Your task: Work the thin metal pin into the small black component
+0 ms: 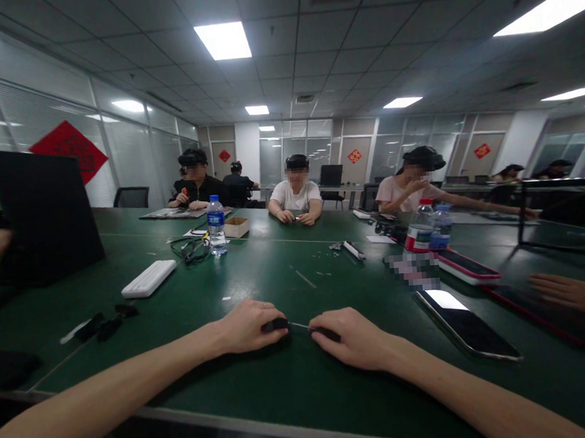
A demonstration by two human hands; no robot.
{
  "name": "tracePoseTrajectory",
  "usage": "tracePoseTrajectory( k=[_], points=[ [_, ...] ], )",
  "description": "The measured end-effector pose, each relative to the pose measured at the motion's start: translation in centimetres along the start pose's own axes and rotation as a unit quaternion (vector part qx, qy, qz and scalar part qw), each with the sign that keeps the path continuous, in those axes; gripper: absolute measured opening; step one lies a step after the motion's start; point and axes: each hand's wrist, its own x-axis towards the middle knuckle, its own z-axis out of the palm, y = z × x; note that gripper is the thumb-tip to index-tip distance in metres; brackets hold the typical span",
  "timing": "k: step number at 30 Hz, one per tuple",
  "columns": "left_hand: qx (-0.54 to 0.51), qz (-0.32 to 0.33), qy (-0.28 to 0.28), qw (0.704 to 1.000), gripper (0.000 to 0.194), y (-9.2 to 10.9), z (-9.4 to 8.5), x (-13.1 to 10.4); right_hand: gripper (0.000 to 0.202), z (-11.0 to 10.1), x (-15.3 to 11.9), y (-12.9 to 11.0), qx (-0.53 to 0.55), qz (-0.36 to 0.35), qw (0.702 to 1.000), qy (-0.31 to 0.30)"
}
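Note:
Both of my hands rest low over the green table (264, 388), close together at the middle of the view. My left hand (250, 325) is closed around a small black object (276, 324), whose kind I cannot make out. In my right hand (353, 338), fingers closed, is the dark handle of a screwdriver (298, 325). Its thin metal shaft spans the gap and points left at the black object. Whether the tip touches the object is too small to tell.
A phone (473, 326) lies right of my right hand, with another person's hand (573, 293) beyond it. Bottles (217, 225), a white power strip (149, 279), a cardboard box (236, 227) and small scattered parts (335, 247) stand farther off. A black case (36, 213) is at left. Several people sit around.

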Motion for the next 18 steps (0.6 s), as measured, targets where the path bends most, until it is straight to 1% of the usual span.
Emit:
tracePoseTrajectory(
  k=[18],
  points=[
    [0.003,0.004,-0.003,1.0,0.025,0.18,-0.13,-0.04,0.03,-0.24,-0.08,-0.19,-0.002,-0.005,1.0,-0.005]
  ],
)
